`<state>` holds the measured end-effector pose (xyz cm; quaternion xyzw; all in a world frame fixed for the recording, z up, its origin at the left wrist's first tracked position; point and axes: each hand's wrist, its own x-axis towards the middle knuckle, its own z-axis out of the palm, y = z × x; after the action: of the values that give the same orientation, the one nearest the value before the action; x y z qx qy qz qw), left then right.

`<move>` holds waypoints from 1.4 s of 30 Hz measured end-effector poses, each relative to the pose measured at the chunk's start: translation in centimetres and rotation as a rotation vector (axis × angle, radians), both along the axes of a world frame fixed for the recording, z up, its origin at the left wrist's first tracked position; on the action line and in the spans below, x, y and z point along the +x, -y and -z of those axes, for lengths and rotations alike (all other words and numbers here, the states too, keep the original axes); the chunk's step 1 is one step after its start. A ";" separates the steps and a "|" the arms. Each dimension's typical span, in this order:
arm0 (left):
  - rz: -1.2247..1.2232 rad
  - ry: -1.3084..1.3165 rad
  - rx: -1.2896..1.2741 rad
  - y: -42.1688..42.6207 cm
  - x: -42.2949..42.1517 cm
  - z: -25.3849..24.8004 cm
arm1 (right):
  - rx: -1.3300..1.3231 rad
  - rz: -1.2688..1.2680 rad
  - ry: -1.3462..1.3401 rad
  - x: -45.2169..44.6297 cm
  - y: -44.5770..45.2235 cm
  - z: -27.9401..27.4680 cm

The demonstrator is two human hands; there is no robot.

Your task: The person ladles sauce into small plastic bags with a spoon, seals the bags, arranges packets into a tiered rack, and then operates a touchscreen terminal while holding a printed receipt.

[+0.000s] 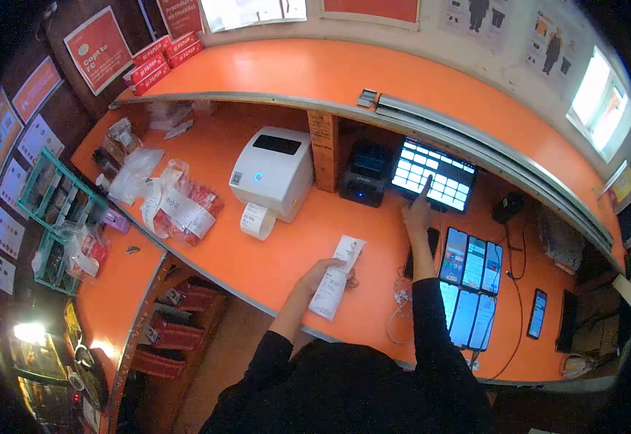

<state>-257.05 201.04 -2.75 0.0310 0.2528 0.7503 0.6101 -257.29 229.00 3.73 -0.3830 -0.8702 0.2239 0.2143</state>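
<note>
One receipt (328, 298) is pinched in the left hand (320, 276), seemingly for easy reading, while the unclenched, empty right hand (418, 215) stretches a finger to the tablet (454, 181) at the view's two o'clock.

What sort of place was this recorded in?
Probably a takeaway or small shop's order counter: a black-framed rectangular touchscreen showing button tiles, a boxy white printer, and a long white paper receipt in the left hand.

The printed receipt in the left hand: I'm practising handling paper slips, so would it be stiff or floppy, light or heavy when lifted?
The receipt would probably flop if lifted by one end, being a long, thin paper strip. It is likely light, as the left hand alone holds it.
</note>
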 end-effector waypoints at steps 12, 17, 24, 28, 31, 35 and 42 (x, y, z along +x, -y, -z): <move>0.055 -0.003 0.040 -0.1 -0.4 0.2 | 0.063 0.012 0.021 -0.2 -0.1 0.0; 0.032 0.002 -0.022 0.1 -0.2 -0.2 | 0.115 0.026 0.013 -0.7 -0.8 1.2; 0.031 0.017 0.056 -0.1 -0.3 0.5 | 0.071 -0.031 -0.098 -0.9 -3.1 4.1; -0.025 -0.109 -0.222 0.8 1.7 -1.1 | 0.174 -0.166 -0.123 -0.2 -1.9 3.6; -0.171 -0.185 -0.206 0.9 3.0 -0.5 | 0.199 -0.326 -0.160 -1.2 -0.2 3.5; -0.273 -0.177 -0.073 0.9 2.1 2.1 | 0.218 -0.440 -0.155 -3.2 2.6 3.7; -0.200 -0.085 0.088 1.4 2.4 0.3 | 0.263 -0.487 -0.086 -3.7 4.2 4.2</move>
<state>-254.67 199.66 -3.02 0.0642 0.2469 0.8159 0.5189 -261.01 224.84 -0.50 -0.1217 -0.9483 0.1702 0.2387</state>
